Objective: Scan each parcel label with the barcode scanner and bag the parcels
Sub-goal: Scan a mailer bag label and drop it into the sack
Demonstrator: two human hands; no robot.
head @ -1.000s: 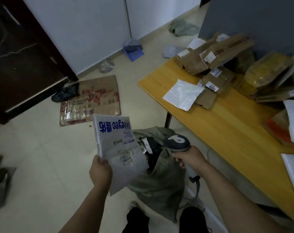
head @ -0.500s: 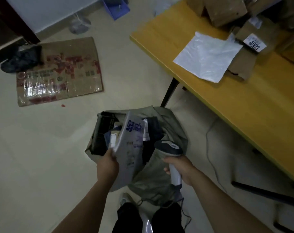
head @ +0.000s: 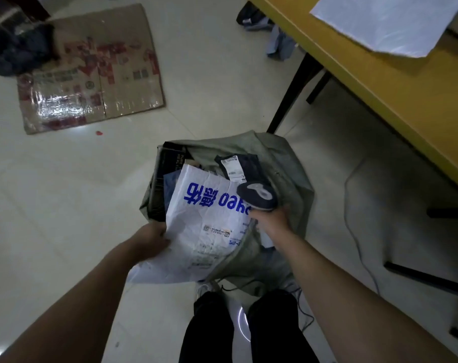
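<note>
Left hand point(head: 152, 238) pinches white blue-printed plastic mailer point(head: 204, 218) half over slumped grey-green fabric sack point(head: 293, 174), released now it could slip to floor; right hand point(head: 272, 218) grips dark handheld scanner point(head: 256, 196)

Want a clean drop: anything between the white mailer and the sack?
The grey-green sack gapes open. A black box and a dark labelled parcel sit inside; the dark barcode scanner in the right hand overlaps a corner of the white blue-printed plastic mailer.

White parcel point(head: 207, 226), bold blue lettering. Grey-green sack point(head: 290, 163). Dark navy scanner point(head: 256, 196), pale grey patch on top. Yellow table point(head: 395, 100), black legs point(head: 290, 93). Brown cardboard point(head: 91, 72), red print (patchy, glossy tape). Cream floor tiles point(head: 65, 192). Black trousers point(head: 212, 331).
</note>
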